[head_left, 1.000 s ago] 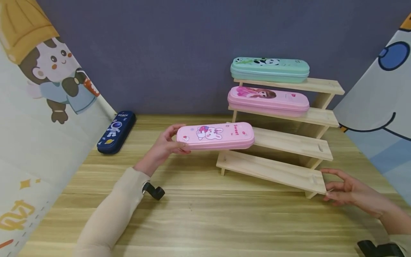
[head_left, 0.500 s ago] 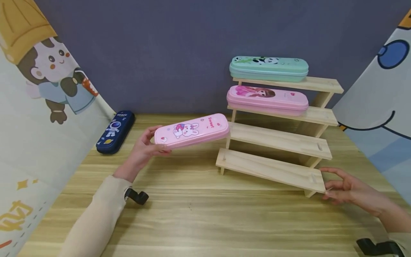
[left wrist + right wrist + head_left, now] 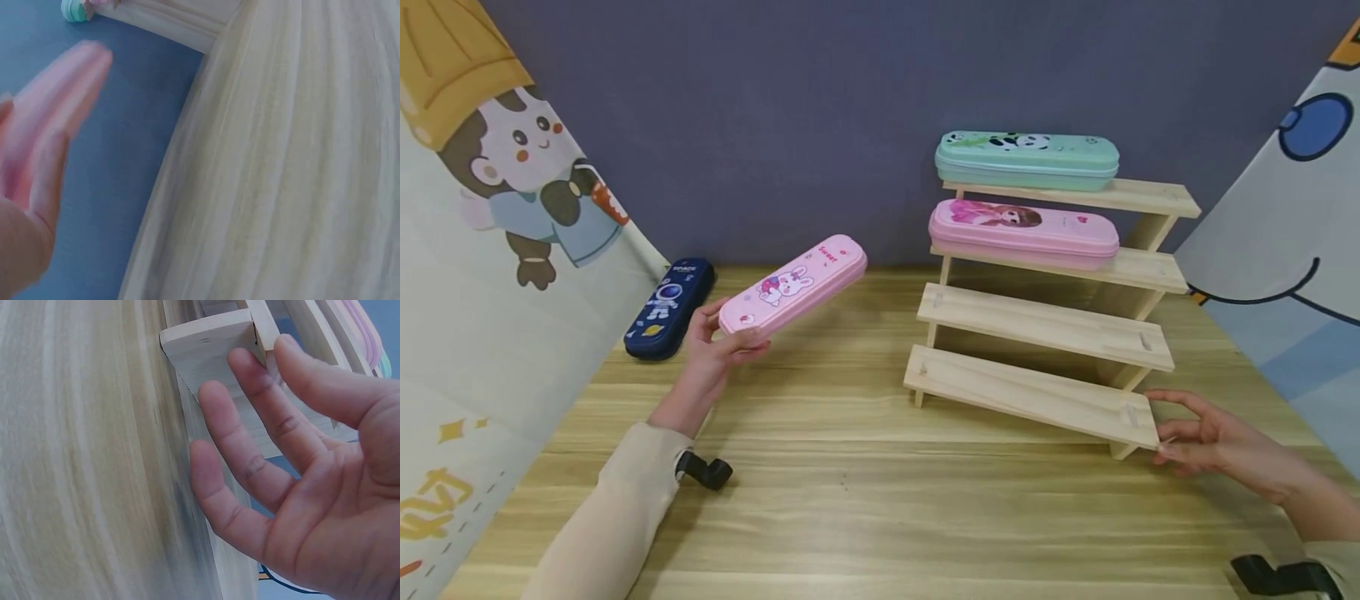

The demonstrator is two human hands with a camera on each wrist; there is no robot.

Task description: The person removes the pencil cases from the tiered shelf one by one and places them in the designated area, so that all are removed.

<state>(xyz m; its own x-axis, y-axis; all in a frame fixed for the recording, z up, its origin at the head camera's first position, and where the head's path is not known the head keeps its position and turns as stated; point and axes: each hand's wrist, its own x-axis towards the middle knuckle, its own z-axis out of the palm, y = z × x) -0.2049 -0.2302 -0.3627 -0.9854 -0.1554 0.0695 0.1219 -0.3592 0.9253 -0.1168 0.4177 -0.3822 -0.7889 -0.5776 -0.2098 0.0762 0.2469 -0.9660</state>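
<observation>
My left hand (image 3: 711,346) grips the near end of a pink pencil case (image 3: 793,283) with a bunny and the word "Sweet" on its lid. The case slants up to the right, raised above the table. In the left wrist view that pink case (image 3: 56,106) is blurred, held between thumb and fingers. On the right stands a stepped wooden rack (image 3: 1037,396). My right hand (image 3: 1217,442) holds the right end of its lowest step, with thumb and fingertips at the board's edge (image 3: 265,328); the other fingers are loosely bent.
A mint panda pencil case (image 3: 1030,162) lies on the top step, a pink pencil case with a girl (image 3: 1026,233) on the step below. A navy astronaut pencil case (image 3: 670,308) lies at the table's left edge. A dark wall (image 3: 797,125) stands behind.
My left hand has carried the pink bunny pencil case leftward, away from the rack, and its far end has swung upward. My right hand has stayed at the rack's lowest step.
</observation>
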